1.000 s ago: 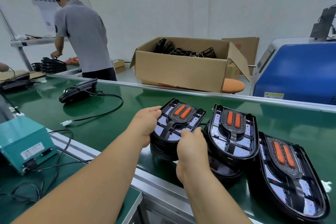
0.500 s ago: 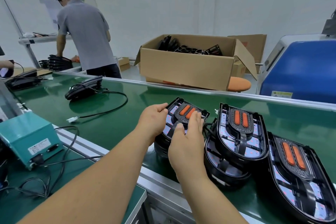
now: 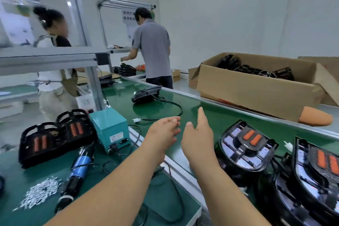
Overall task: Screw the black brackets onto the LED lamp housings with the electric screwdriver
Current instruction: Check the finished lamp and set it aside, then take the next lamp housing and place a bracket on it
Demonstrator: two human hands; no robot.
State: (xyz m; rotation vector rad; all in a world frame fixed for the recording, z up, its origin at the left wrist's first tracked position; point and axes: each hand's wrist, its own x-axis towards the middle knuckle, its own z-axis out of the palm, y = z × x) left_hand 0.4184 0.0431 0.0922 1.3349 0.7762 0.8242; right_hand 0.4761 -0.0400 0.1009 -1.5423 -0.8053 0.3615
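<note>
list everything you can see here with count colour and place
lamp housings: several, black with orange inserts, stacked on belt at right
wired housing: one, black, farther up belt
black brackets: two piles, workbench left
electric screwdriver: one, blue and black, lying on workbench
screws: pile, silver, beside screwdriver
power box: one, teal, workbench edge
cardboard box: one, brown, beyond belt
people: two, far left
left grip: open, over belt
right grip: open, over belt

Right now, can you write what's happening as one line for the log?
left hand: open, holds nothing | right hand: open, holds nothing | electric screwdriver: lying on bench, untouched | lamp housings: on belt
</note>
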